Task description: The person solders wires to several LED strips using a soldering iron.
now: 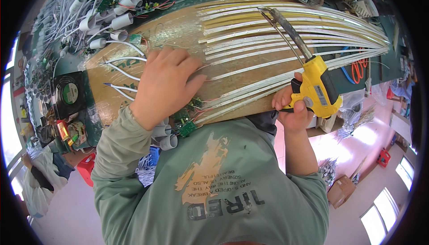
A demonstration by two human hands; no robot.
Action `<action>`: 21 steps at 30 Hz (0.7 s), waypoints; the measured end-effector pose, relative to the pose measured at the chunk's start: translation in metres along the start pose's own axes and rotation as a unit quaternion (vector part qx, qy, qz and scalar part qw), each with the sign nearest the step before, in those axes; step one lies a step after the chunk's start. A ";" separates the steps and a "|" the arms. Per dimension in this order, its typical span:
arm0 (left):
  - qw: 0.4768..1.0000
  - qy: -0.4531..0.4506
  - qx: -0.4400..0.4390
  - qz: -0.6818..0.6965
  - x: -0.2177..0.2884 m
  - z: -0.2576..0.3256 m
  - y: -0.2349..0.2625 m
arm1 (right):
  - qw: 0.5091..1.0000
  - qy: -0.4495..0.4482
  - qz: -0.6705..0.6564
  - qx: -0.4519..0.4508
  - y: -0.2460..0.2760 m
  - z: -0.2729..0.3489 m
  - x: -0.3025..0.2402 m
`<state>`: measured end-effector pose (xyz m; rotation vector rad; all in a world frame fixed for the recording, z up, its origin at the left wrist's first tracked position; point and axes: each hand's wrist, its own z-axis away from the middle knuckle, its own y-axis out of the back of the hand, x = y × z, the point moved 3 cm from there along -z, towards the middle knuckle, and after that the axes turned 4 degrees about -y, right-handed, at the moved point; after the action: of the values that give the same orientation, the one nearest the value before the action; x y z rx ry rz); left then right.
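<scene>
While the right hand point(295, 106) is clenched round the grip of a yellow soldering gun point(315, 86), its long dark tip point(286, 26) lies across the fan of white LED strips point(286, 57) on the wooden board point(178, 30), pointing away from the small green circuit boards point(187, 122) at the board's near edge. The left hand point(165, 84) is spread flat, palm down, pressing the strip ends and thin red leads against the wood and grasping nothing.

A hot tip resting on or just above the strips could, I judge, scorch their plastic coating if the gun dips. Swinging it back toward the circuit boards brings it close to the pressing fingers point(190, 73), so a burn looks possible. If the palm lifts, the springy strips may shift and drag the fine leads off their pads. White cables point(120, 70) and grey tube housings point(163, 135) crowd the left side and could snag a sleeve.
</scene>
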<state>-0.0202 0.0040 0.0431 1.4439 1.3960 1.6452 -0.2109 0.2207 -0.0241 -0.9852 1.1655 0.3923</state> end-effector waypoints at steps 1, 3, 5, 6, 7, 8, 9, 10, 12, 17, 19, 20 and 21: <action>1.000 -0.015 -0.027 -0.006 -0.001 0.004 -0.001 | 1.000 -0.004 -0.022 -0.008 0.000 0.000 0.000; 0.999 -0.038 -0.026 0.008 -0.001 0.010 -0.002 | 1.000 -0.004 -0.020 -0.009 -0.001 0.000 0.000; 0.998 -0.061 -0.025 0.022 0.002 0.013 -0.001 | 1.000 -0.004 -0.017 -0.009 -0.002 -0.001 0.000; 0.996 -0.075 -0.042 0.037 0.004 0.015 0.000 | 1.000 0.001 0.006 -0.001 -0.002 -0.001 0.000; 0.993 -0.088 -0.059 0.051 0.005 0.016 -0.001 | 1.000 0.005 0.028 0.007 -0.002 -0.002 0.001; 0.993 -0.086 -0.058 0.050 0.004 0.016 -0.001 | 1.000 0.005 0.027 0.006 -0.002 -0.002 0.002; 0.989 -0.105 -0.069 0.072 0.005 0.016 -0.001 | 1.000 -0.001 0.026 0.010 -0.001 -0.001 0.002; 0.985 -0.122 -0.079 0.092 0.005 0.017 0.000 | 1.000 -0.006 0.023 0.013 -0.002 -0.001 0.003; 0.984 -0.119 -0.083 0.101 0.003 0.018 -0.001 | 1.000 -0.005 0.024 0.014 -0.001 0.000 0.004; 0.988 -0.066 -0.017 0.140 -0.006 0.014 0.008 | 0.999 0.003 0.030 0.015 0.004 0.001 0.004; 0.998 -0.040 0.034 0.046 -0.021 0.011 0.017 | 1.000 0.005 0.025 0.008 0.003 0.000 0.003; 0.998 -0.030 0.052 0.014 -0.032 0.012 0.021 | 1.000 0.006 0.029 0.005 0.004 0.000 0.003; 0.998 -0.029 0.052 0.011 -0.045 0.014 0.023 | 0.999 0.007 0.033 0.003 0.005 0.000 0.003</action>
<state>0.0105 -0.0382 0.0464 1.5574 1.4575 1.5512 -0.2135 0.2226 -0.0289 -0.9462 1.2139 0.4347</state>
